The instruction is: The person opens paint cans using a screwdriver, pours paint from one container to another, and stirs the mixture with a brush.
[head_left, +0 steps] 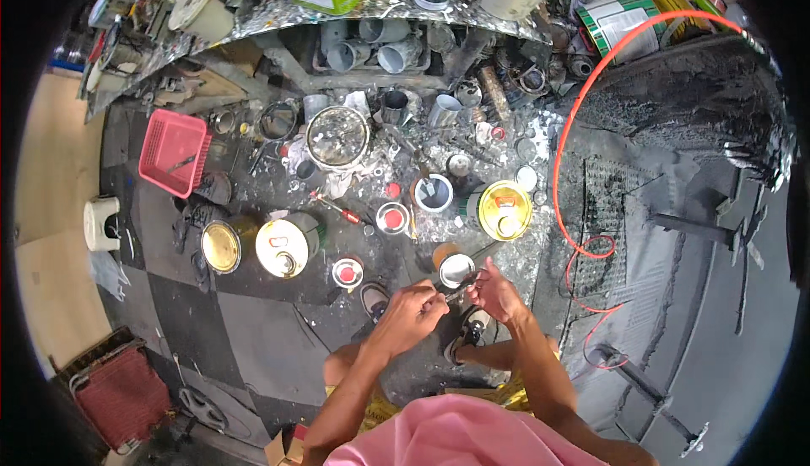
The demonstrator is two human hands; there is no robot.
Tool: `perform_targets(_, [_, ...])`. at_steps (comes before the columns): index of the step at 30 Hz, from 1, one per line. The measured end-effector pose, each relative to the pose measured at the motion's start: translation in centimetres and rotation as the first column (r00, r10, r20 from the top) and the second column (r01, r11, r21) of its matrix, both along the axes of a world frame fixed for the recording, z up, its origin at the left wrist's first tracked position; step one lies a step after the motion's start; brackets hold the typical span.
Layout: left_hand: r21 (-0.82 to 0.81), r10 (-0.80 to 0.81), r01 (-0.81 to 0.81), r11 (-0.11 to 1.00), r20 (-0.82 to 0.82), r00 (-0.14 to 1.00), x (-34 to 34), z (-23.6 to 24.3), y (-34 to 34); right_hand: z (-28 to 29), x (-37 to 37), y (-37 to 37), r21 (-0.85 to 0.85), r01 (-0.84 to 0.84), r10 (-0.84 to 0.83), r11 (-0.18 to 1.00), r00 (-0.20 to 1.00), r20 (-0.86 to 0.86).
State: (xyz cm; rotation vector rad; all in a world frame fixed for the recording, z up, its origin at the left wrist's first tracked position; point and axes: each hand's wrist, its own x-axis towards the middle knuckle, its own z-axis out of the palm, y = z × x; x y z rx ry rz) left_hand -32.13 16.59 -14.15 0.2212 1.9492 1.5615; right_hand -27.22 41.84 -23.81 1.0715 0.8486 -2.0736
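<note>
My left hand [419, 307] is closed, its fingers wrapped round one end of a dark, narrow tool [456, 289] whose exact kind I cannot make out. At the tool's other end, my right hand [498, 294] pinches it between thumb and fingers. Just beyond both hands stands a small can with a pale grey-white top [456, 270]. Farther off are an open pot of light grey paint [433, 193] with a brush-like tool in it and, to its right, a large gold-topped can [504, 210]. A small can with a red cap [347, 273] sits left of my hands.
Two gold-topped cans [282, 247] stand at left, near a pink basket [175, 153]. A paint-crusted drum [337, 137] is ahead, below a cluttered bench [388, 12]. An orange hose [558, 158] loops down at right beside metal bars [692, 228]. A red-handled tool [339, 209] lies on the floor.
</note>
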Motion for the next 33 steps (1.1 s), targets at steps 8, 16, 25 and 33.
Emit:
perform_targets(8, [0.002,-0.302,0.304,0.953,-0.11,0.947,-3.7,-6.6,2.9,-6.3,0.2,2.9,0.016,-0.123,0.124,0.992,0.984,-0.131])
perform_targets(16, [0.076,-0.074,0.092,0.993,-0.21,0.975,-4.4,-8.3,0.6,-10.0,0.2,1.5,-0.322,-0.069,-0.01,0.944,0.971,-0.238])
perform_targets(25, [0.153,0.096,-0.085,0.985,-0.07,0.993,-0.7,-5.4,0.0,-10.5,-0.1,-2.5,-0.536,-0.285,-0.105,0.795,0.805,-0.583])
perform_targets(33, [0.03,0.201,-0.209,0.978,-0.433,0.879,-1.6,-6.0,1.2,-5.3,-4.5,-4.1,0.197,-0.388,0.383,0.9,0.492,-0.782])
